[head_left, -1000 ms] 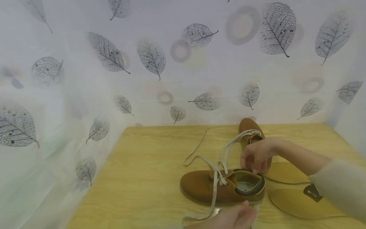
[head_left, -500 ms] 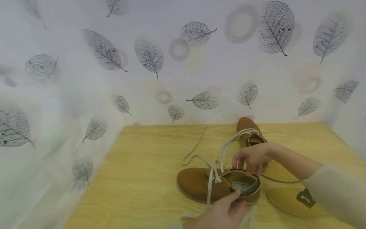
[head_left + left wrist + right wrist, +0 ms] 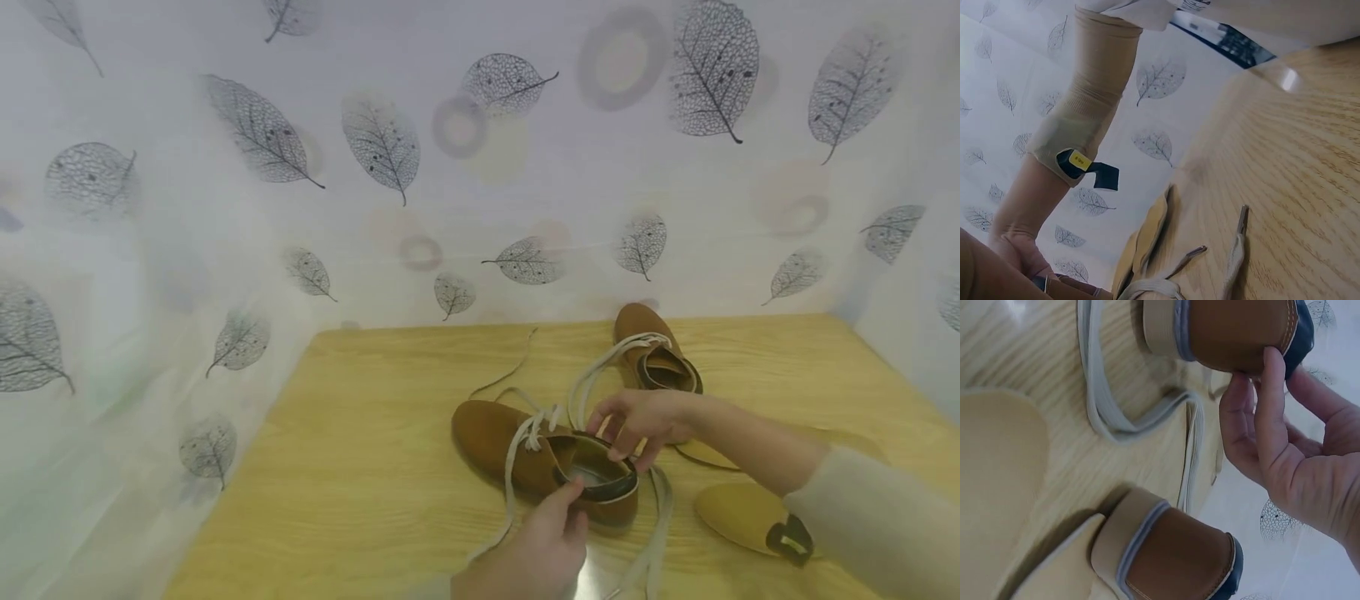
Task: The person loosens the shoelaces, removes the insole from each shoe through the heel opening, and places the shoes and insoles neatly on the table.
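Observation:
A brown lace-up shoe (image 3: pixel 491 442) lies in the middle of the head view, toe to the left and opening towards me. At the near rim of its opening, my left hand (image 3: pixel 528 542) pinches the collar, thumb tip at the edge. My right hand (image 3: pixel 645 421) holds the far rim by the heel. In the right wrist view the fingers of my right hand (image 3: pixel 1297 440) grip the shoe's heel (image 3: pixel 1235 331) at its dark-lined collar. Loose pale laces (image 3: pixel 510 475) trail from the eyelets. The left wrist view barely shows my left hand.
A matching shoe (image 3: pixel 641 329) stands behind, its heel (image 3: pixel 1179 556) low in the right wrist view. Tan insoles (image 3: pixel 738 512) lie to the right, partly under my right arm. A dark wrist strap (image 3: pixel 1079 164) sits on my right sleeve. Leaf-patterned sheeting (image 3: pixel 397 167) surrounds the wooden table (image 3: pixel 360 433).
My left hand has come up from the front edge and taken hold of the shoe's near rim. Both hands have shifted the shoe left and turned its toe further back.

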Available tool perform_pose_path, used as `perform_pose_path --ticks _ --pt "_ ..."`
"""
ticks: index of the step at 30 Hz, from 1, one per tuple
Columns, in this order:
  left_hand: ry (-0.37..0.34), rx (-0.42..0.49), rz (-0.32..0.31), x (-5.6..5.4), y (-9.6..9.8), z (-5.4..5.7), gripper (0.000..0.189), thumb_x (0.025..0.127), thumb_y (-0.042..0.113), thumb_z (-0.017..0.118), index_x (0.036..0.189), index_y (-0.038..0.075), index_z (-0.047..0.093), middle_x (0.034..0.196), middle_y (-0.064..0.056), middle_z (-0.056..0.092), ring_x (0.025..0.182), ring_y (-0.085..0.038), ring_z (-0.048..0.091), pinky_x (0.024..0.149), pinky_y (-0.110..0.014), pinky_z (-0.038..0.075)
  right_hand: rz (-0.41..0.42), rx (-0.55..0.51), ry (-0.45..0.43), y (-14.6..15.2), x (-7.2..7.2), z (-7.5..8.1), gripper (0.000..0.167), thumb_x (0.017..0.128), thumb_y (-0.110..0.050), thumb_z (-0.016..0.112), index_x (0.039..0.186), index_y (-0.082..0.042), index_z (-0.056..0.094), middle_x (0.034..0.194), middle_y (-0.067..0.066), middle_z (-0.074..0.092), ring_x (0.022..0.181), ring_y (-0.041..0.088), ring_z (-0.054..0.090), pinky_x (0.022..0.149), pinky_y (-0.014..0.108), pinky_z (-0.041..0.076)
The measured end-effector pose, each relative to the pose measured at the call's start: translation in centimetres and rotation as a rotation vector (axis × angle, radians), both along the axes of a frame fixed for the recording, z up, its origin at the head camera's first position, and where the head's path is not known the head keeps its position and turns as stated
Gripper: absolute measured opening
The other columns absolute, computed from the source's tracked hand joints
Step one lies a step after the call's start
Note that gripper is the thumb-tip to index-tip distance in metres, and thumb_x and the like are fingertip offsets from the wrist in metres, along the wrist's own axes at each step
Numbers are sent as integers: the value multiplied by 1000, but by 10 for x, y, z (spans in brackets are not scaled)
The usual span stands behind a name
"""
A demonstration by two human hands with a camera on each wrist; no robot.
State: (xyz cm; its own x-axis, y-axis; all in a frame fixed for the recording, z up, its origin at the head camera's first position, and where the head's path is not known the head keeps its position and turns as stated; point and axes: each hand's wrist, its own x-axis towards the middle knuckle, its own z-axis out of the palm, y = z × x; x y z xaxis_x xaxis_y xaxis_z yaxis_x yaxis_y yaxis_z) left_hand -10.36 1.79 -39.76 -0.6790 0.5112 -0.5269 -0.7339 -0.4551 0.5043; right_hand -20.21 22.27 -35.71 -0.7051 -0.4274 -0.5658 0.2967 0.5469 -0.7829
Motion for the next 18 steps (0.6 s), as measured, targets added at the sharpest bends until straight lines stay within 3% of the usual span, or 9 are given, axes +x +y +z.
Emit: perform_pose_path --ticks 1,2,3,4,5,9,11,12,18 --pt "19 -16 -10 -1 -2 0 64 104 29 34 137 -23 17 148 -37 12 141 -41 13 115 -38 22 -11 -3 10 -1 1 -1 42 77 7 67 116 -1 55 101 14 56 80 22 58 66 37 57" --pt "-110 80 90 -1 -2 0 70 104 34 31 136 -25 12 148 -39 4 142 -42 5 116 -38 16 -30 -8 12 -2 2 -3 42 77 7 68 117 -1 55 101 14 57 80 22 59 67 38 57" --pt "-38 -8 68 -2 -2 0 71 103 36 33 137 -24 15 148 -38 8 141 -43 8 116 -39 17 -50 -15 12 -3 3 -5 42 78 6 68 117 -2 55 102 14 58 80 22 60 68 38 57" --pt "-62 -9 118 -2 0 0 75 102 39 37 137 -23 14 148 -38 5 141 -43 4 117 -39 15 -69 -27 11 -3 4 -6 42 78 6 68 118 -1 56 102 14 58 81 22 60 69 39 57" --pt "-3 -81 110 -3 1 -1 74 101 40 41 137 -21 20 147 -37 12 140 -43 12 116 -40 19 -88 -41 9 -3 5 -8 42 78 5 68 118 -1 55 103 14 59 81 23 62 70 40 57" --pt "35 -183 227 -8 8 -3 87 92 24 61 145 -10 1 150 -34 7 141 -44 10 116 -42 16 -155 -114 -1 -3 11 -14 41 81 2 67 120 0 53 103 14 60 83 23 65 74 40 57" --pt "37 -169 272 -13 9 -7 98 90 18 64 145 -6 -12 150 -34 -5 141 -45 2 116 -44 10 -185 -156 -6 -4 15 -17 42 83 1 66 122 1 51 102 14 61 83 22 66 75 38 57" --pt "-2 -118 325 -16 10 -8 105 88 14 66 143 -4 -22 149 -33 -14 140 -45 -7 116 -44 4 -198 -173 -6 -5 17 -18 42 84 0 65 122 2 50 101 13 61 83 21 66 75 37 57" --pt "82 -232 393 -38 8 -14 89 87 6 65 147 -7 0 153 -28 11 142 -39 14 116 -42 15 -345 -276 -23 -15 28 -23 48 86 2 62 129 5 41 102 17 64 86 21 68 78 37 57"
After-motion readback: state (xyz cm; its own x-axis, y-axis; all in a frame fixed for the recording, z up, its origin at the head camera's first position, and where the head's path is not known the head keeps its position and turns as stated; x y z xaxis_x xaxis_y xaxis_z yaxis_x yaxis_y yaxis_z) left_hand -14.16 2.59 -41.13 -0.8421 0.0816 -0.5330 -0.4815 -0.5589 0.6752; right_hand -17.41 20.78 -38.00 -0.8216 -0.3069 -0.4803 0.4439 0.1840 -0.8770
